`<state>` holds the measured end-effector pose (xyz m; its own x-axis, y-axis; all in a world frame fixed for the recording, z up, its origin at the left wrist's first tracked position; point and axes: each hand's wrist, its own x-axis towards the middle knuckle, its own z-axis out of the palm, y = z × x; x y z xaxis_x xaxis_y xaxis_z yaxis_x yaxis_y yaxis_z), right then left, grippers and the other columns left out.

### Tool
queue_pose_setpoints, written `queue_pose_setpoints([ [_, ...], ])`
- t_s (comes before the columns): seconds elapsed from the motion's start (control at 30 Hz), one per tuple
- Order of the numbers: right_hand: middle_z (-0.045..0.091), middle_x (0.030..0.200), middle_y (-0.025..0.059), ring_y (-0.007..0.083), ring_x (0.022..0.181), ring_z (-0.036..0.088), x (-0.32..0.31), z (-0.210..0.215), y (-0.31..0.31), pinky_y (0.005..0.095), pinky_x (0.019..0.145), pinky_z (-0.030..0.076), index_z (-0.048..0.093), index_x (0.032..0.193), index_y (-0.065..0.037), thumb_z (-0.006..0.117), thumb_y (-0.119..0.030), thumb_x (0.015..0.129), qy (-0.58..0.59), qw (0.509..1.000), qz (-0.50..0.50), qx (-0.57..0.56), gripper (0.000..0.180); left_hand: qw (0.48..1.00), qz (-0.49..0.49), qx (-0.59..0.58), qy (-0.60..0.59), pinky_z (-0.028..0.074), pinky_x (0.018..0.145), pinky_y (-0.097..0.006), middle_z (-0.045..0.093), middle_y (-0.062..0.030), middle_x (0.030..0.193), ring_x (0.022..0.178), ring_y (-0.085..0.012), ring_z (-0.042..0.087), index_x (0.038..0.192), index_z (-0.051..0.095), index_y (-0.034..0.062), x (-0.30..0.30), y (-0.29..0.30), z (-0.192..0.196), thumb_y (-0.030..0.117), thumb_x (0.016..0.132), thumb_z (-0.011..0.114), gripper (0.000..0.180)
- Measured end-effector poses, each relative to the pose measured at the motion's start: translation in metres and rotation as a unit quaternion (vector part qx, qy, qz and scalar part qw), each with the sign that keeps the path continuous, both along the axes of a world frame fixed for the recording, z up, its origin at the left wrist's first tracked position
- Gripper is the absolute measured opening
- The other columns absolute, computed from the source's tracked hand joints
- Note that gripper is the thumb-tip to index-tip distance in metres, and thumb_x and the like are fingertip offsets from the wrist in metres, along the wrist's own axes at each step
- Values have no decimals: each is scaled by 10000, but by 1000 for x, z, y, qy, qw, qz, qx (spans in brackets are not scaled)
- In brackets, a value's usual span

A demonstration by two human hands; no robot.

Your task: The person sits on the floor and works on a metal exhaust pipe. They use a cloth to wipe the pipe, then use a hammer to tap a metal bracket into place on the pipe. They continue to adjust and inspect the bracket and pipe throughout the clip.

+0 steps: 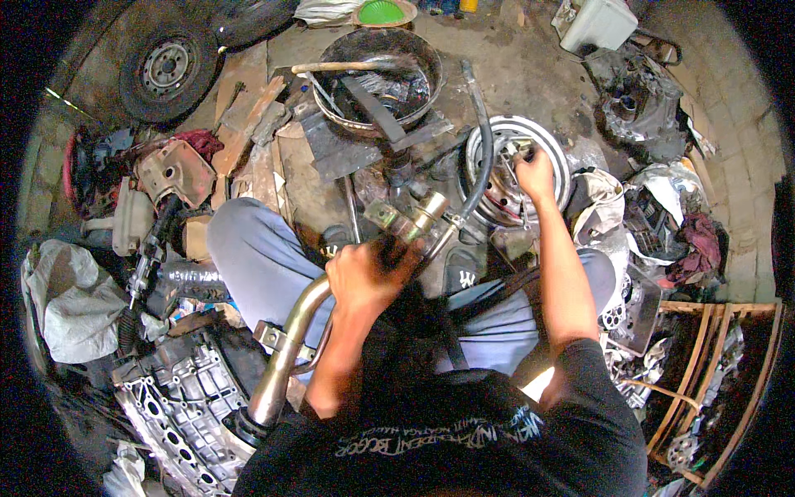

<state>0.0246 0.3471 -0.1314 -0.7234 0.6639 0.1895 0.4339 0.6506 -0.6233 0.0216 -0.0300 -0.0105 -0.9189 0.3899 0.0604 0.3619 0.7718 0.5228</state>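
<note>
My left hand (368,277) is wrapped round a bent, shiny metal coolant pipe (286,356), which runs from beside my left forearm up across my lap. At its far end are a short brass-coloured stub (431,207) and a bracket. A grey rubber hose (484,124) is joined there and curves up and away. My right hand (537,174) reaches into a silver wheel rim (559,157) lying on the floor at the right. Its fingers are closed among small metal parts in the rim; what they grip is too small to make out.
A round metal basin (426,50) with a wooden-handled tool (339,66) across it stands ahead. An engine cylinder head (178,414) lies at the near left, a tyre (170,70) at the far left. Greasy parts (638,108) and a wooden rack (712,389) are on the right.
</note>
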Motion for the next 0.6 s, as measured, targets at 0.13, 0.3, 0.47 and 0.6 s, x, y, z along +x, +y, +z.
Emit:
queue_pose_setpoints([
  [0.13, 671, 1092, 205, 278, 960, 644, 22, 5, -2, 364, 880, 477, 563, 1231, 93, 610, -229, 882, 77, 951, -43, -295, 478, 998, -33, -48, -23, 517, 563, -468, 632, -179, 597, 582, -387, 643, 675, 691, 101, 1, 0, 6, 632, 782, 654, 543],
  [0.3, 509, 716, 26, 105, 526, 425, 50, 64, -85, 243, 435, 327, 570, 1032, -15, 498, -41, 926, 55, 830, 81, -550, 130, 999, -27, 10, 46, 517, 547, -478, 637, -167, 584, 560, -368, 650, 712, 713, 119, 7, -8, -2, 636, 773, 660, 523],
  [0.47, 656, 836, 64, 87, 556, 456, 52, 65, -129, 239, 428, 336, 649, 1040, -29, 572, -186, 942, 45, 758, 115, -640, 200, 995, -40, 83, 49, 520, 529, -460, 641, -137, 579, 538, -362, 644, 724, 724, 129, 13, -13, 3, 613, 755, 692, 486],
  [0.6, 702, 959, 61, 182, 821, 645, 35, 41, -145, 334, 728, 513, 690, 1024, -18, 693, -308, 887, 50, 727, 193, -657, 321, 991, -65, 89, 74, 516, 509, -437, 642, -115, 577, 516, -340, 639, 705, 715, 137, 16, -19, 6, 583, 750, 709, 448],
])
